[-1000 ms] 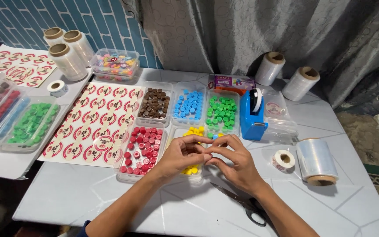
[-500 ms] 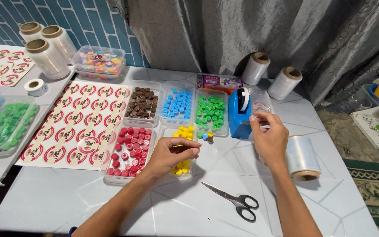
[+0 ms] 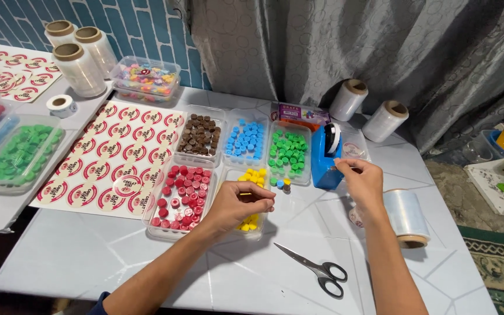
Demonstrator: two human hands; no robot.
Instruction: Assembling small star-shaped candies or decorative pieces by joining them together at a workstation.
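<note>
Left hand (image 3: 241, 205) hovers over the yellow tray (image 3: 246, 201), fingers curled together with the tips pinched; whatever small item sits between them is hidden, so what it grips cannot be told. The yellow pieces (image 3: 254, 175) lie in that tray, partly covered by the hand.

Right hand (image 3: 361, 181) reaches to the blue tape dispenser (image 3: 325, 157), thumb and forefinger pinched close at its right edge, just beside the tape roll on top. A strip of clear tape may be between the fingertips; too fine to confirm.

Just left of the dispenser, three small pieces (image 3: 281, 184) (green, blue, yellow-brown) stand on the table (image 3: 88, 256) between the yellow tray and the green tray (image 3: 288, 153).

Other trays: red (image 3: 179, 195) left of yellow; brown (image 3: 199, 134) and blue (image 3: 246, 139) in the back row.

Sticker sheet (image 3: 109, 157) of round red-and-white labels lies left of the trays. Scissors (image 3: 316, 269), closed, lie on the table in front of the hands, touching neither. Film roll (image 3: 406, 217) lies on its side under the right forearm's outer edge. Two upright film rolls (image 3: 368, 111) stand behind the dispenser near the curtain.
</note>
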